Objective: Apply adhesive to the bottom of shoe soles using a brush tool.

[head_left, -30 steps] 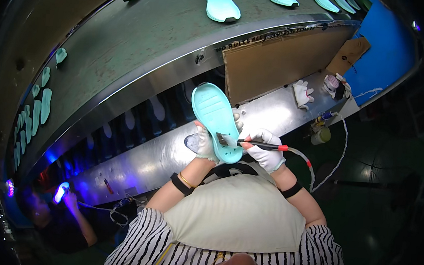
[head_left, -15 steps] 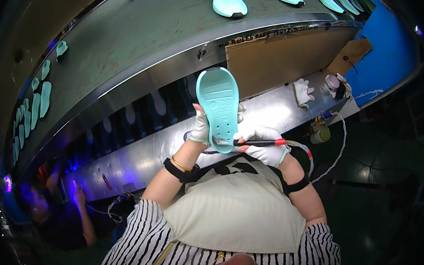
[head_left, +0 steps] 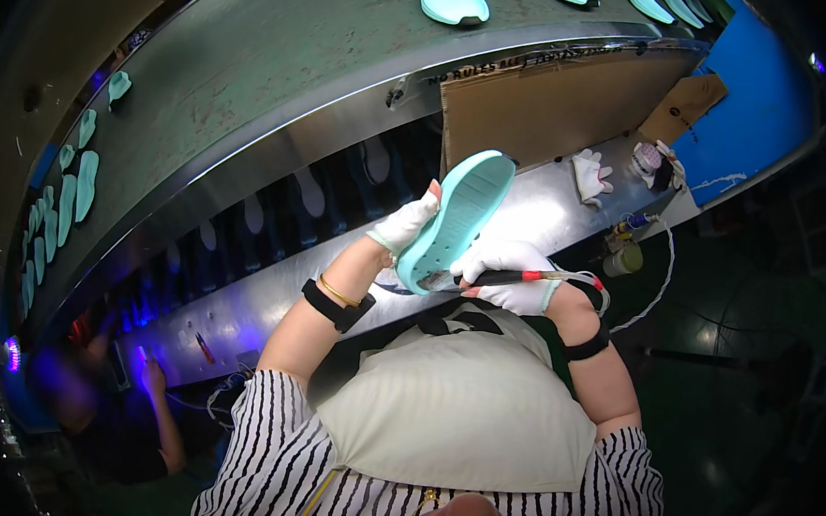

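Left hand (head_left: 404,226) grips the teal sole (head_left: 457,220) tilted up (exposing its lower end), right hand (head_left: 507,275) pinching the brush (head_left: 494,278) there.

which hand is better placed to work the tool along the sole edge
Right. The right hand already grips the red-handled tool with its tip at the teal sole's lower edge; the left hand steadies the sole.

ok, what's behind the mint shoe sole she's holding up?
Behind the shoe sole are a brown cardboard sheet and the shiny metal shelf. The left hand grips its far side; those fingers and the shelf right behind it are hidden.
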Demonstrator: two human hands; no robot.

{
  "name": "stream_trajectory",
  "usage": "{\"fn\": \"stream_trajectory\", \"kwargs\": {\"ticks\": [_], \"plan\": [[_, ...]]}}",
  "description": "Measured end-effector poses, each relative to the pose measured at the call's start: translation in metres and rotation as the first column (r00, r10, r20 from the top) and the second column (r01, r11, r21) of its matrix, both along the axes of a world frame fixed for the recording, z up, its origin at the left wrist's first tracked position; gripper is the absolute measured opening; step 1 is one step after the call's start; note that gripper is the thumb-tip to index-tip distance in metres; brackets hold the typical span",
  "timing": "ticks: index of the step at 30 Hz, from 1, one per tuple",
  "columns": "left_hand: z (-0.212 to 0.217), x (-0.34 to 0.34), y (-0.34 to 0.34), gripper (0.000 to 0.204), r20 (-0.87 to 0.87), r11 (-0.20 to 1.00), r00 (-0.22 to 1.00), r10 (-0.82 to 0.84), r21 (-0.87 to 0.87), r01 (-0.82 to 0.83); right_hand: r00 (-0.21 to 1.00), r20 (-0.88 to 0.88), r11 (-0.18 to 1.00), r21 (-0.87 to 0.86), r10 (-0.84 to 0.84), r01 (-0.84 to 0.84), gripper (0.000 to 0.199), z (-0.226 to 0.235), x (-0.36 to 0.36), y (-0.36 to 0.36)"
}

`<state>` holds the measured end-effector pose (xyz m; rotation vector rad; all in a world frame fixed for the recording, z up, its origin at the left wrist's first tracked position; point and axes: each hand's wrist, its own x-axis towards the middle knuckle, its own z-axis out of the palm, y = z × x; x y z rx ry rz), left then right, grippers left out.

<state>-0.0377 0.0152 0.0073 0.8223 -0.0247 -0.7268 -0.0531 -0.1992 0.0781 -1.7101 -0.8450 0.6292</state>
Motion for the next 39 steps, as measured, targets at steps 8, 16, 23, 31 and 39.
{"fn": "stream_trajectory", "kwargs": {"ticks": [8,16,23,31,39], "plan": [[-0.005,0.003,-0.007,0.068,0.068,0.983,0.995,0.069,0.168,-0.079,0.998,0.038,0.996,-0.07,-0.05,0.053,0.011,0.008,0.009,-0.007],[0.041,-0.005,0.006,0.081,0.486,0.852,0.725,0.489,-0.09,-0.515,0.956,-0.102,0.941,0.173,-0.276,0.29,0.013,0.018,0.01,-0.03],[-0.014,-0.026,-0.005,0.071,-0.417,0.833,0.891,0.18,-0.417,-0.364,0.813,-0.288,0.796,0.209,-0.505,0.568,0.017,-0.014,-0.004,-0.024],[0.0,-0.045,-0.064,0.063,-0.242,0.821,0.928,0.283,-0.44,-0.365,0.698,-0.208,0.586,0.412,-0.685,0.698,0.016,-0.035,0.025,0.001],[-0.01,-0.038,-0.066,0.073,-0.198,0.833,0.904,0.379,-0.353,-0.426,0.814,-0.34,0.748,0.335,-0.47,0.572,0.015,-0.02,0.007,0.002]]}}
